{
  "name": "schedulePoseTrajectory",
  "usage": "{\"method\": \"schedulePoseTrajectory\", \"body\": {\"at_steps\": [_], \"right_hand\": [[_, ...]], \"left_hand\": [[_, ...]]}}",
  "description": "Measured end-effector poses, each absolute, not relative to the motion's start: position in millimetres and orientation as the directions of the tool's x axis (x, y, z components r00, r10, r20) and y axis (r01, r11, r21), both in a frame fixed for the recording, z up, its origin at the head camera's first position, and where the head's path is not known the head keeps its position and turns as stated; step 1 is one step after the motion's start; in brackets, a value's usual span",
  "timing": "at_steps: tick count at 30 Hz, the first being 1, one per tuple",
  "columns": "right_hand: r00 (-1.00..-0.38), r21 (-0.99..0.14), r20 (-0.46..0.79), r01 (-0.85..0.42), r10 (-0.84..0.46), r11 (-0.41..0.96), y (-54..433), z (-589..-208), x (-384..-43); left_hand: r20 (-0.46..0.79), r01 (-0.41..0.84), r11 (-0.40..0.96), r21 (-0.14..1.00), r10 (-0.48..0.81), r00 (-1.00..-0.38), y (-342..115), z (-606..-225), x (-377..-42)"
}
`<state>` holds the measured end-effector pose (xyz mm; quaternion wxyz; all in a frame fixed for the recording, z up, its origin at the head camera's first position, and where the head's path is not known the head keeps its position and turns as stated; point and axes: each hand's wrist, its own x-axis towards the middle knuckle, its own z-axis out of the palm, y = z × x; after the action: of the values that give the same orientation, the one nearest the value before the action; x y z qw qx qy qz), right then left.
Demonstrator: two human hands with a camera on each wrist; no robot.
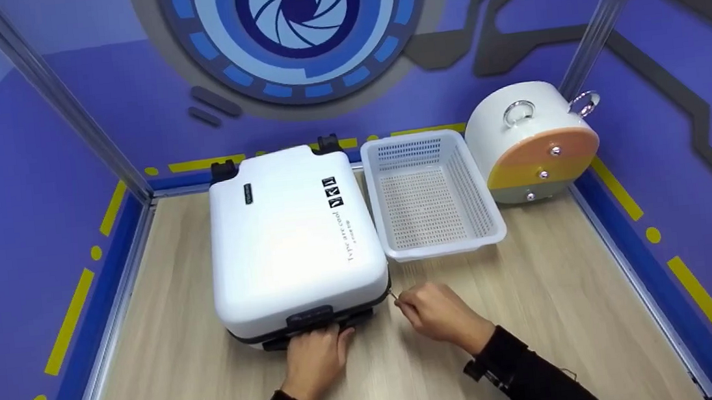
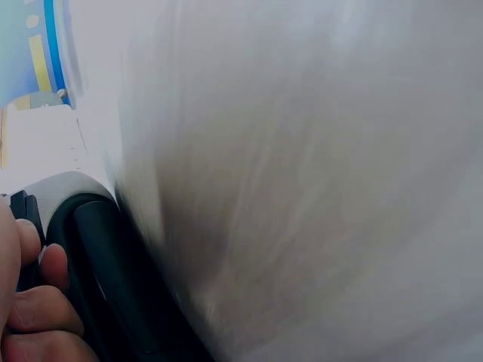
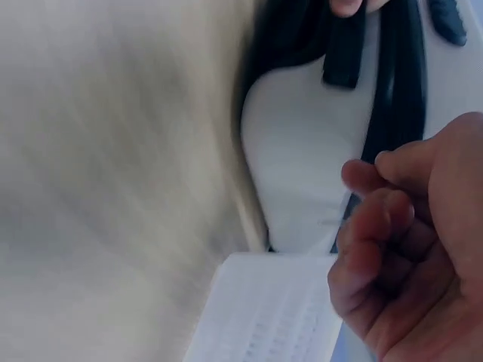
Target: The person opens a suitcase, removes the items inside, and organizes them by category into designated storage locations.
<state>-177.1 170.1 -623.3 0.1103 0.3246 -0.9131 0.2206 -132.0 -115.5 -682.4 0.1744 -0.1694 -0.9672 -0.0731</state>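
A white hard-shell suitcase [image 1: 295, 245] lies flat, its black zipper band running round the side. My left hand [image 1: 315, 357] is at its front edge, under a black fitting [image 1: 310, 317]. Curled fingers [image 2: 45, 313] grip a black handle [image 2: 29, 275] in the left wrist view, and the same handle [image 3: 343, 64] shows in the right wrist view. At the suitcase's front right corner, my right hand [image 1: 439, 313] pinches the small zipper pull [image 1: 393, 294] between thumb and index finger. Its other fingers are curled inward in the right wrist view.
A white perforated plastic basket [image 1: 500, 236] stands right against the suitcase's right side. Behind it to the right is a rounded white box [image 1: 501, 114] with a striped front, small knobs and ring handles. Blue-purple panels [image 1: 669, 130] wall in the wooden tabletop [image 1: 168, 349].
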Motion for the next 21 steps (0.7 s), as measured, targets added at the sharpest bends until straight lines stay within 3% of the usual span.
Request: {"method": "schedulePoseTrajectory", "body": {"at_steps": [9, 21], "right_hand": [[-0.727, -0.319, 0.316, -0.687, -0.610, 0.653, 156.3, -623.5, -167.7], [-0.657, -0.284, 0.366, -0.754, -0.659, 0.593, 114.3, -634.9, -162.2]], "left_hand": [[0.349, 0.353, 0.930, 0.102, 0.299, -0.888, -116.8, -680.5, -130.3], [0.380, 0.366, 0.927, 0.076, 0.313, -0.871, -116.1, -683.2, -130.3]]}}
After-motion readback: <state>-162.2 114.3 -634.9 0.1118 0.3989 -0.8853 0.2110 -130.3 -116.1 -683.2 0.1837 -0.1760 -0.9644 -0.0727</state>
